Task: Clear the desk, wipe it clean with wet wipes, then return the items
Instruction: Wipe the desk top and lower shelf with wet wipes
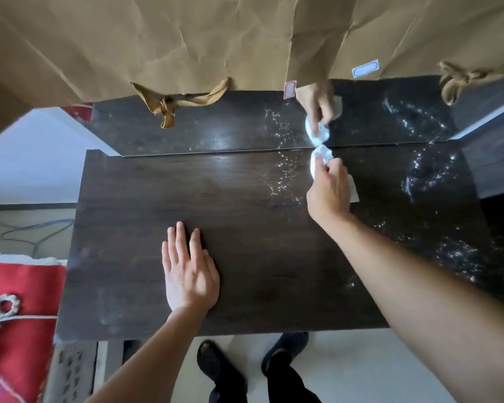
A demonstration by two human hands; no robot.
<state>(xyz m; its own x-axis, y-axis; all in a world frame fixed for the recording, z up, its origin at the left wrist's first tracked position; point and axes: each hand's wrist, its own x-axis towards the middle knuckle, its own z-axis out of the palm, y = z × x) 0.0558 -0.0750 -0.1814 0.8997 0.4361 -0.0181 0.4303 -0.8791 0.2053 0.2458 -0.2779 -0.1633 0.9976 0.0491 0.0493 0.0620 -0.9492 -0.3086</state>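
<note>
**Wipe step in hand, left half to go**

The crumpled white wet wipe (320, 157) sits at the far edge of our dark wood-grain desk (245, 228), right of centre, just where the top meets the glossy reflective back panel (216, 132). Our right hand (329, 193) pinches it, fingers curled round the wad. Our left hand (189, 274) lies flat on the near-left area, fingers straight and slightly apart.

Wet droplet streaks (431, 170) cover the right side and the left looks dry, so we judge clearing done and wiping about halfway. Next: sweep the wipe leftward and lift the left hand clear. Creased brown paper bags (157, 39) hang over the far side.
</note>
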